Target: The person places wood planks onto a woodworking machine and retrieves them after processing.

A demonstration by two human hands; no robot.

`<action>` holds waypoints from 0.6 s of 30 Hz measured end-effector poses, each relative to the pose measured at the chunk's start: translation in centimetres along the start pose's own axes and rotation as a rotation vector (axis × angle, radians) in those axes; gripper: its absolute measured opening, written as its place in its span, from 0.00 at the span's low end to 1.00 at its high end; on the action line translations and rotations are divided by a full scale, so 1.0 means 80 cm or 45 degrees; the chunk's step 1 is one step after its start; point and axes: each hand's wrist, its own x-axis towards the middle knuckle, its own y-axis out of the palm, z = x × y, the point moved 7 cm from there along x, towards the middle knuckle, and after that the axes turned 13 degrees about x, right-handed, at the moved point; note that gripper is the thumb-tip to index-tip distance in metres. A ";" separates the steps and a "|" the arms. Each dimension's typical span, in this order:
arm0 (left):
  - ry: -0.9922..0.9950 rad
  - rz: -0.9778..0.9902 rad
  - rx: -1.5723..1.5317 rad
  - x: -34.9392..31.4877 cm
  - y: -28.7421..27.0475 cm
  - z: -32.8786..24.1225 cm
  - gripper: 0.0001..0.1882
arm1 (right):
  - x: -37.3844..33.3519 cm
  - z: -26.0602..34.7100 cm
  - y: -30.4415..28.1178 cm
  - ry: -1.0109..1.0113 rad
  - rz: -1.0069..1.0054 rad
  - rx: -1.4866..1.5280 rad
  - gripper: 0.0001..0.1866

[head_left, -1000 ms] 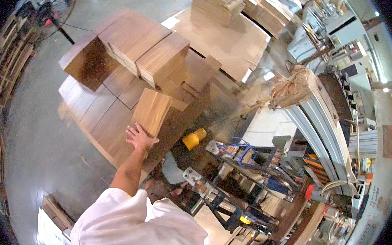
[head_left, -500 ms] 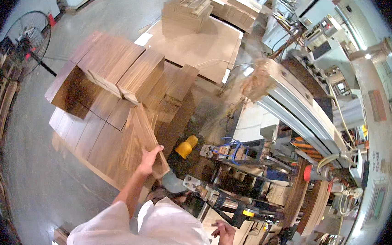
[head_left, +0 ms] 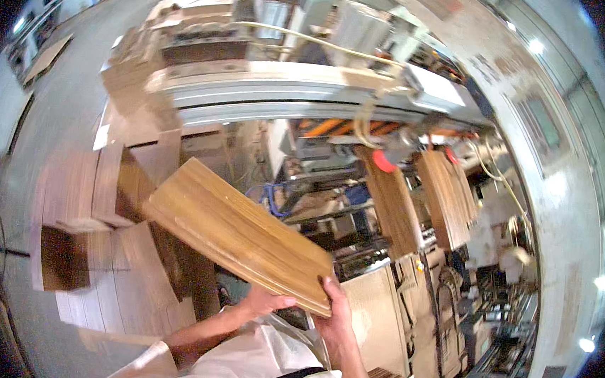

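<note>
Both my hands hold a small stack of brown wooden planks [head_left: 242,234], tilted in front of my body. Its long edge shows layered boards. My left hand [head_left: 269,302] is closed on the lower near edge. At the right end, my right hand [head_left: 336,309] grips the corner, thumb on top. Beyond the held planks stands the machine, where an upright plank [head_left: 390,206] and a thicker bundle of planks [head_left: 447,197] sit beneath red round parts.
Stacked wooden planks [head_left: 122,274] stand on the left, some blurred. A grey metal beam [head_left: 266,104] crosses the machine ahead. Blue hoses [head_left: 271,199] and metal rails lie below it. A pale control panel [head_left: 535,118] stands at the right.
My view has swung right toward the machine. The planks, held before by my left hand beside the stack, are now before me, and my right hand has closed on them too.
</note>
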 end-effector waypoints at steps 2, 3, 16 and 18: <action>-0.161 0.149 0.230 0.011 0.041 -0.023 0.35 | 0.003 0.036 -0.039 -0.073 -0.113 0.193 0.19; 0.094 0.147 0.340 0.026 0.057 -0.034 0.30 | 0.000 0.061 -0.057 -0.237 -0.088 0.217 0.20; -0.084 -0.053 0.721 0.245 0.136 0.048 0.48 | 0.005 0.208 -0.322 -1.040 -0.250 0.510 0.26; -0.257 0.141 0.615 0.269 0.189 0.015 0.44 | 0.029 0.217 -0.327 -1.048 -0.224 0.512 0.26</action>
